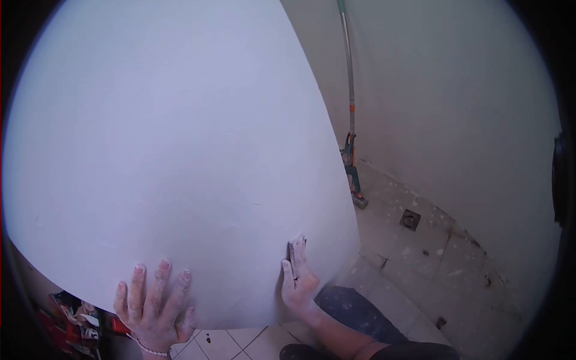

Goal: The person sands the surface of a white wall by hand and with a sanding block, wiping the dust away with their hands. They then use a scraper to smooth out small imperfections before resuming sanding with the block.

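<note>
A smooth white wall [180, 138] fills most of the head view. My left hand [155, 306] lies flat against its lower part, fingers spread and dusted with white. My right hand [298, 279] presses a small sanding block [294, 247] against the wall near its outer corner edge, the fingers wrapped around the block. My dark trouser leg [354, 315] shows below the right hand.
A long pole tool [350, 120] with orange fittings leans in the far corner. The tiled floor [420, 264] is dusty, with a square floor drain [410, 219]. Red and black items [78, 324] lie at lower left. A second wall [468, 120] stands at right.
</note>
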Motion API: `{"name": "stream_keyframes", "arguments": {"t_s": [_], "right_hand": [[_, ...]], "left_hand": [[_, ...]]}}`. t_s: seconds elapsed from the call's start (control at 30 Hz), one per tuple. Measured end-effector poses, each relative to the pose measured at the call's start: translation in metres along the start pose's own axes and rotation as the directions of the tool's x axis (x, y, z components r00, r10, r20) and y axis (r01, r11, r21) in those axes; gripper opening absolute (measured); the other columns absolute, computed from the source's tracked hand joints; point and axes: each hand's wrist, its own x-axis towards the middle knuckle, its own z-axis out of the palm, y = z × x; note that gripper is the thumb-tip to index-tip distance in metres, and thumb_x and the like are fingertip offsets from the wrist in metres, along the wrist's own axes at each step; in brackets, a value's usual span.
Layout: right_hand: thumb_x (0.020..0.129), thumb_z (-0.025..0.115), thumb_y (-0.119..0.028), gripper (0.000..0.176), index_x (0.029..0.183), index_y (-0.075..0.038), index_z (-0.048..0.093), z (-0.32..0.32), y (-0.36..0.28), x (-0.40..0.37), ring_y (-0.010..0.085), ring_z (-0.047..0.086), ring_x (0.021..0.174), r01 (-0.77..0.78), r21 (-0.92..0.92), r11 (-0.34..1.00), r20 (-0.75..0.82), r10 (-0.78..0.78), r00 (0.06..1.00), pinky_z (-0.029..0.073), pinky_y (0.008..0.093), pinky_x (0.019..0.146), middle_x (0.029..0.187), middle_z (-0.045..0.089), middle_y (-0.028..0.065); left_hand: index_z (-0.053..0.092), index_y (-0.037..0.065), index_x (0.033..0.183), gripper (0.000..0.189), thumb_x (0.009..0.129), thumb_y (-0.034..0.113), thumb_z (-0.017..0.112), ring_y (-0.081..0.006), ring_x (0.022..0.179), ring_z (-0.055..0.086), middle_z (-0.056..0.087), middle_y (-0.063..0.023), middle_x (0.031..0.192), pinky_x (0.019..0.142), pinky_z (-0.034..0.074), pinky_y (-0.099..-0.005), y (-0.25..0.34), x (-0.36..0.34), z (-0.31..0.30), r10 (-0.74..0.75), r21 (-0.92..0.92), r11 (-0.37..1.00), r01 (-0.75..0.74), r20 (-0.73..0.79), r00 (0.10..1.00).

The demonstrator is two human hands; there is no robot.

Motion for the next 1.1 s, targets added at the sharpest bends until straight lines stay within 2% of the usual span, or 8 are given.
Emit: {"name": "stream_keyframes", "arguments": {"t_s": [0.07, 0.27, 0.33, 0.43, 0.67, 0.8, 0.9, 1.1], "right_hand": [[0.100, 0.045, -0.008, 0.045, 0.142, 0.007, 0.043, -0.001, 0.004, -0.022, 0.0297, 0.042, 0.139, 0.055, 0.005, 0.998, 0.068, -0.055, 0.996, 0.034, 0.0315, 0.110, 0.147, 0.043, 0.0255], [0.100, 0.046, -0.013, 0.050, 0.149, -0.005, 0.039, 0.016, -0.041, 0.084, 0.0288, 0.039, 0.140, 0.003, -0.168, 0.986, -0.191, -0.035, 0.981, 0.041, 0.0318, 0.104, 0.151, 0.041, 0.0155], [0.097, 0.050, -0.015, 0.057, 0.151, -0.005, 0.034, 0.015, -0.040, 0.028, 0.0290, 0.051, 0.131, 0.156, -0.286, 0.946, -0.047, -0.177, 0.983, 0.047, 0.0329, 0.096, 0.153, 0.038, 0.0168], [0.096, 0.050, -0.019, 0.060, 0.152, -0.004, 0.032, 0.007, -0.042, -0.028, 0.0319, 0.064, 0.113, 0.117, -0.244, 0.963, 0.101, -0.095, 0.990, 0.052, 0.0361, 0.083, 0.153, 0.037, 0.0183], [0.102, 0.041, -0.022, 0.053, 0.151, -0.004, 0.034, 0.021, -0.019, 0.111, 0.0340, 0.059, 0.120, -0.030, -0.405, 0.914, -0.284, -0.095, 0.954, 0.049, 0.0393, 0.075, 0.153, 0.035, 0.0191], [0.098, 0.045, -0.020, 0.057, 0.152, -0.004, 0.033, 0.011, -0.059, -0.011, 0.0256, 0.053, 0.129, -0.020, -0.384, 0.923, 0.131, 0.076, 0.988, 0.044, 0.0363, 0.072, 0.154, 0.035, 0.0181], [0.096, 0.047, -0.020, 0.060, 0.152, -0.005, 0.032, 0.006, -0.041, -0.019, 0.0220, 0.056, 0.125, 0.214, -0.477, 0.852, 0.160, -0.154, 0.975, 0.040, 0.0333, 0.069, 0.154, 0.036, 0.0178], [0.103, 0.041, -0.021, 0.050, 0.149, -0.002, 0.036, 0.025, -0.051, 0.102, 0.0309, 0.058, 0.121, 0.098, -0.449, 0.888, -0.214, -0.214, 0.953, 0.041, 0.0420, 0.077, 0.147, 0.043, 0.0218]], "left_hand": [[0.064, 0.034, 0.127, 0.046, 0.094, 0.044, 0.034, -0.0257, 0.139, 0.039, 0.055, 0.0036, 0.141, 0.117, 0.019, -0.0483, 0.001, -0.006, -0.004, -0.007, -0.009, 1.000, 0.007, 0.019, 1.000], [0.063, 0.036, 0.128, 0.044, 0.093, 0.042, 0.036, -0.0238, 0.139, 0.039, 0.053, 0.0058, 0.143, 0.118, 0.019, -0.0471, 0.002, -0.002, -0.002, -0.030, -0.024, 0.999, 0.030, 0.006, 1.000], [0.063, 0.036, 0.129, 0.044, 0.093, 0.041, 0.036, -0.0237, 0.139, 0.039, 0.053, 0.0058, 0.143, 0.118, 0.019, -0.0472, 0.003, -0.003, -0.001, -0.031, -0.017, 0.999, 0.031, -0.001, 1.000], [0.062, 0.036, 0.129, 0.044, 0.093, 0.039, 0.037, -0.0239, 0.139, 0.039, 0.053, 0.0057, 0.143, 0.117, 0.020, -0.0472, 0.003, -0.004, -0.002, -0.044, -0.062, 0.997, 0.045, 0.012, 0.999], [0.066, 0.029, 0.125, 0.048, 0.085, 0.040, 0.043, -0.0285, 0.139, 0.040, 0.054, -0.0008, 0.143, 0.114, 0.023, -0.0480, 0.001, -0.003, 0.000, 0.005, -0.041, 0.999, -0.007, -0.044, 0.999], [0.063, 0.033, 0.128, 0.046, 0.089, 0.039, 0.040, -0.0254, 0.138, 0.040, 0.054, 0.0030, 0.143, 0.115, 0.022, -0.0483, 0.002, -0.005, -0.002, -0.014, -0.042, 0.999, 0.013, -0.024, 1.000], [0.062, 0.036, 0.128, 0.044, 0.091, 0.039, 0.038, -0.0235, 0.138, 0.041, 0.054, 0.0057, 0.142, 0.115, 0.021, -0.0478, 0.001, -0.007, -0.002, -0.035, -0.041, 0.999, 0.034, -0.009, 0.999], [0.064, 0.036, 0.126, 0.044, 0.092, 0.038, 0.036, -0.0218, 0.136, 0.042, 0.056, 0.0073, 0.139, 0.115, 0.022, -0.0463, 0.001, -0.007, -0.002, -0.048, -0.049, 0.998, 0.047, -0.020, 0.999]]}}
